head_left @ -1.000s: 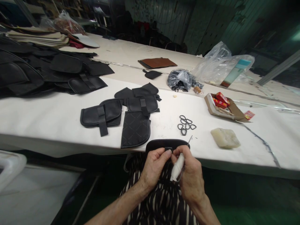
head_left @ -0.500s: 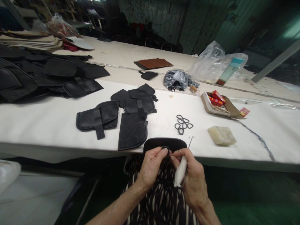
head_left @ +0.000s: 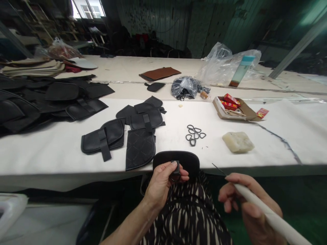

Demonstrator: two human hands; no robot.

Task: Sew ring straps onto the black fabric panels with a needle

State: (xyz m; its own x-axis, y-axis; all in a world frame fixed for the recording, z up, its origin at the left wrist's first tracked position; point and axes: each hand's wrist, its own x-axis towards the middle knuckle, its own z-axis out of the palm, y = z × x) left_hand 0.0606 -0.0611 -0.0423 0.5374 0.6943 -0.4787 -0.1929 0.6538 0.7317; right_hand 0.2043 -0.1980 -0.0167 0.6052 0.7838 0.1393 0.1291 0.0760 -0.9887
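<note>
My left hand (head_left: 160,180) pinches a short black strap (head_left: 175,166) between thumb and fingers, and a dark ring (head_left: 175,177) shows at its lower end. Behind it a rounded black leather piece (head_left: 189,161) leans at the table's front edge. Off to the right, my right hand (head_left: 252,200) grips an awl (head_left: 260,206) with a thick white handle, its thin metal tip pointing up and left. Several black D-rings (head_left: 196,135) lie in a cluster on the table beyond the leather piece.
Black leather pieces with straps (head_left: 109,134) lie to the left, beside a large dark pile (head_left: 58,90). At right are a wax-like block (head_left: 238,142) and a cardboard box (head_left: 245,110) with red packets. Farther back stand a bagged bundle (head_left: 185,87) and a bottle (head_left: 241,71).
My right hand has moved away from the strap, right and toward me, with the awl. My left hand keeps its pinch on the strap. The view has shifted slightly.
</note>
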